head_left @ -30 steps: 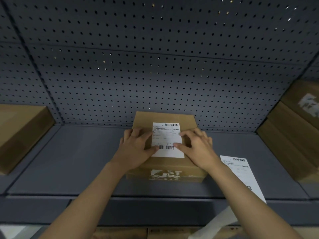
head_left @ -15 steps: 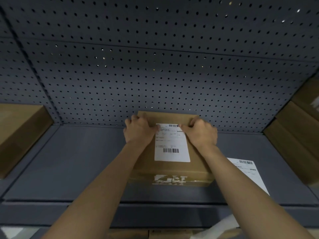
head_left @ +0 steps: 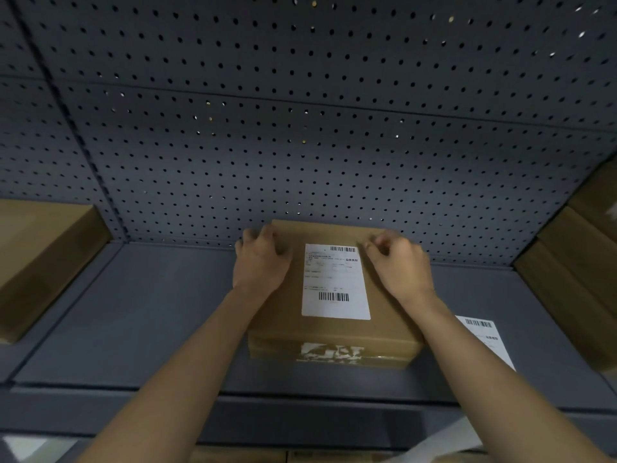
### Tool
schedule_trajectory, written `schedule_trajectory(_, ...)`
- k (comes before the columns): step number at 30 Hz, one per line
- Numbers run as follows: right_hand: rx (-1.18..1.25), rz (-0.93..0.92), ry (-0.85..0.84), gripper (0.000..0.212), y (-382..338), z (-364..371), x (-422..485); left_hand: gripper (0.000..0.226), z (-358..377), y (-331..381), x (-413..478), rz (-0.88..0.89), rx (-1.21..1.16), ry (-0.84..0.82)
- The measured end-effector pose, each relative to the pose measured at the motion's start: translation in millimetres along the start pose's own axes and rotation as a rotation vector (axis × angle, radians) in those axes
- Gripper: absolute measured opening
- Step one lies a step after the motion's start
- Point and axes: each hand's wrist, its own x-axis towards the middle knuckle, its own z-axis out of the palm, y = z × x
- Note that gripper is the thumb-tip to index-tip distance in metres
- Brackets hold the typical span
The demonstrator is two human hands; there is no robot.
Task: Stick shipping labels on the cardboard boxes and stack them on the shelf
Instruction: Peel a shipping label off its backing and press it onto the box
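Nearest, below both forearms, the front lip of the grey shelf (head_left: 300, 409) crosses the view, with something white and blurred under the right forearm that cannot be identified. Just right of the right wrist a loose shipping label (head_left: 484, 339) lies flat on the shelf deck, partly hidden by that forearm.

Between the two arms sits the cardboard box (head_left: 334, 332), flat on the deck, with torn white tape remnants on its near face. A white label (head_left: 335, 282) with two barcodes is stuck on its top, lying between the hands.

The left hand (head_left: 260, 262) rests on the box's far left corner, fingers curled over the back edge and grasping it. The right hand (head_left: 400, 269) sits at the far right corner, fingers bent and blurred; whether it actually grips the edge cannot be told.

Well to the left of the left hand lies another brown box (head_left: 43, 262). To the right of the right hand stacked boxes (head_left: 574, 282) fill the corner. Beyond the fingertips, just behind the box, the perforated back panel (head_left: 300, 145) rises.
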Motion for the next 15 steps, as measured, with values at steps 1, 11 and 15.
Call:
schedule_trajectory(1, 0.016, -0.073, 0.002, 0.021, 2, -2, -5, 0.051, -1, -4, -4, -0.008, -0.038, -0.005)
schedule_trajectory(11, -0.107, -0.56, -0.45, 0.053, 1, 1, -50, 0.047, -2, -26, -37, -0.173, -0.499, -0.294)
schedule_trajectory(15, -0.302, -0.471, -0.554, 0.058, -6, 10, -34, 0.044, -3, -29, -37, -0.152, -0.554, -0.365)
